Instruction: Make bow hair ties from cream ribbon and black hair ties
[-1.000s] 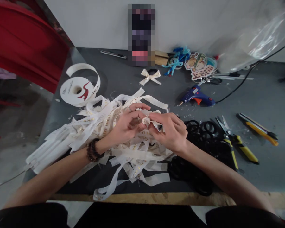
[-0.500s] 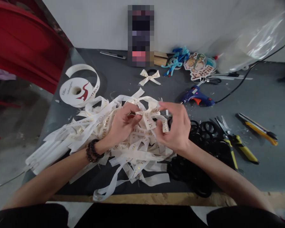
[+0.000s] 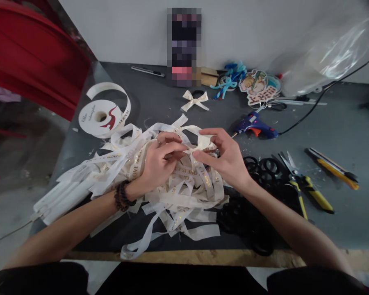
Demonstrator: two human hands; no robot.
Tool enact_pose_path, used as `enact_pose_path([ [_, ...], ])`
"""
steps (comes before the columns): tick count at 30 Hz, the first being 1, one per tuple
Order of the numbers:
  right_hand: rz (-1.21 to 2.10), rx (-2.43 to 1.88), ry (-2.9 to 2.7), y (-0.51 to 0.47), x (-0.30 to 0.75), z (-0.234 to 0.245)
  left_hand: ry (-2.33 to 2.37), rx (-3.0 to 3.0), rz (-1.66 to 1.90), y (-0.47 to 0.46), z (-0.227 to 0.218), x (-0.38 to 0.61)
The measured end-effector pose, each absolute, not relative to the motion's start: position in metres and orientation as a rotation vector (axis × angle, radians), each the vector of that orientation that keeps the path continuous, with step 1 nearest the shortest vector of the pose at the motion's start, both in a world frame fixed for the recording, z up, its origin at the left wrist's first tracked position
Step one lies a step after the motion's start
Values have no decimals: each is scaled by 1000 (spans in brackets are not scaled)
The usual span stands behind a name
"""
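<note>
Between my hands, above the table, is a cream ribbon [image 3: 204, 141] with gold lettering, looped near its middle. My left hand [image 3: 163, 157] pinches its left side, the fingertips partly covering it. My right hand [image 3: 226, 155] grips the loop on the right, thumb below and fingers above. Two ribbon ends appear to hang below, though they blend into the heap of loose printed ribbon pieces [image 3: 184, 200] under my hands. Beyond them lies a finished-looking ribbon bow [image 3: 195, 100] on a black hair tie.
A ribbon spool [image 3: 90, 119] lies at the left. Black hair ties [image 3: 255, 221] are heaped on the right, beside yellow-handled scissors [image 3: 315, 194] and a yellow utility knife [image 3: 335, 168]. A blue glue gun [image 3: 255, 125] with a cord lies behind. White strips [image 3: 64, 198] are at the left edge.
My right thumb and fingers have closed in on the ribbon loop. The ribbon ends now hang lower, and my left hand has turned slightly with its fingers further over the ribbon.
</note>
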State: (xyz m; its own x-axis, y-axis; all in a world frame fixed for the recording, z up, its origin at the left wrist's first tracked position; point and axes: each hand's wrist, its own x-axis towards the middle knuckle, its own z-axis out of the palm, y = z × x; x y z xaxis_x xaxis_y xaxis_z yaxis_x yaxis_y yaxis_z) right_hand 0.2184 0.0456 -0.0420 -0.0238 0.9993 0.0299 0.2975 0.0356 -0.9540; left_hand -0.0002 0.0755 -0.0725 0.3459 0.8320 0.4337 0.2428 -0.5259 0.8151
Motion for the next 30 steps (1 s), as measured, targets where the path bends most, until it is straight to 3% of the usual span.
enact_pose_path([
  [3,1128,-1383,-1468,46,220,-36,964,1962,1123,76,-72,0],
  [10,881,-1461,-1526,45,219,-38,966,1886,1080,74,-67,3],
  [22,866,-1496,-1570,41,214,-35,927,2168,1194,72,-68,3],
  [30,849,-1517,-1562,38,210,-39,970,2026,1146,72,-67,1],
])
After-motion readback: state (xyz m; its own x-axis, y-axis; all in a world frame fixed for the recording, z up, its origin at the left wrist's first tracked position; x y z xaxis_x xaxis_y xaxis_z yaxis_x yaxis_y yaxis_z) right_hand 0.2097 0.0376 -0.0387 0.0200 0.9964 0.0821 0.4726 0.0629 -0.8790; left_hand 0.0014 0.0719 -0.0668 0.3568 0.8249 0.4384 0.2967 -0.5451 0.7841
